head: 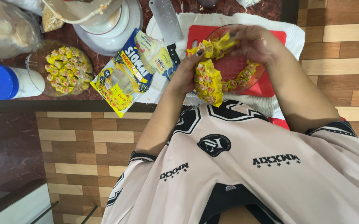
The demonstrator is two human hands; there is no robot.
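Head view looks straight down on a person in a pale printed shirt [245,166] working at a dark red counter [17,93]. Both hands meet over a clear glass bowl [257,79] that sits on a red cutting board [270,87], itself on a white cloth [295,39]. The left hand [185,74] cups a clump of yellow dumplings [208,81] at the bowl's near-left rim, fingers wrapped against it. The right hand [254,41] pinches more dumplings at the far rim, fingers closed on them. A cleaver [166,18] lies at the far left of the board. Further left lie opened yellow-and-blue packets [125,79], then a second glass bowl [65,68] full of dumplings, and a white jar with a blue lid [11,81].
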